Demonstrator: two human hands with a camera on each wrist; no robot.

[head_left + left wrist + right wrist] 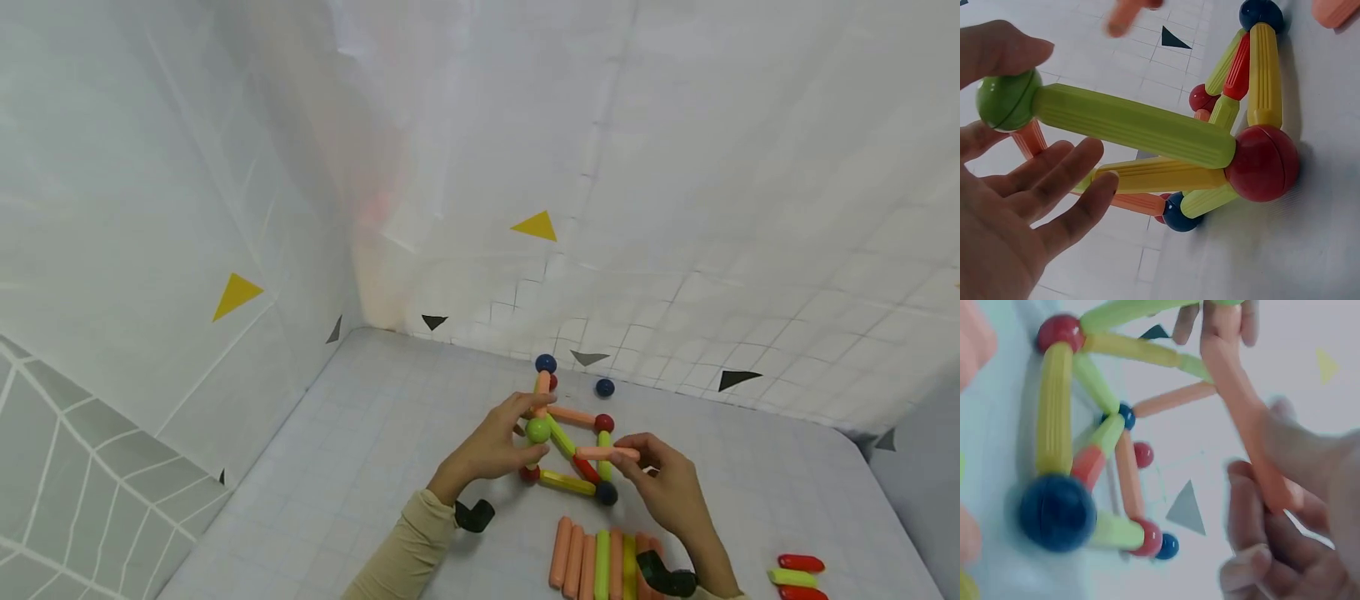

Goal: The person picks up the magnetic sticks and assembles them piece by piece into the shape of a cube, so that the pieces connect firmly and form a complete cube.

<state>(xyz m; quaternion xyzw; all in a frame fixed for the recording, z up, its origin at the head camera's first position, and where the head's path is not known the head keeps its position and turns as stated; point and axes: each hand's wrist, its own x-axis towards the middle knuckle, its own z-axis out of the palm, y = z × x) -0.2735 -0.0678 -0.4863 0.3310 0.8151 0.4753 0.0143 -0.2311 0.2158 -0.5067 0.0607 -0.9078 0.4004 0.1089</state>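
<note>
My left hand [487, 442] pinches a green ball [1010, 100] between thumb and fingers. That ball tops a light green building stick [1138, 125], which slants up from a red ball [1263, 164] on the table. My right hand [667, 487] pinches a peach building stick [596, 453] near one end. In the right wrist view, the stick's far end reaches up to the green ball; whether they touch I cannot tell. The frame of sticks and balls below includes a yellow stick [567, 482], a dark blue ball [606, 493] and another red ball [603, 423].
Loose peach, green and yellow sticks [602, 562] lie in a row near the front. Red and green short pieces [795, 577] lie to the right. A separate blue ball [604, 387] sits behind the frame, near the white back wall [480, 275].
</note>
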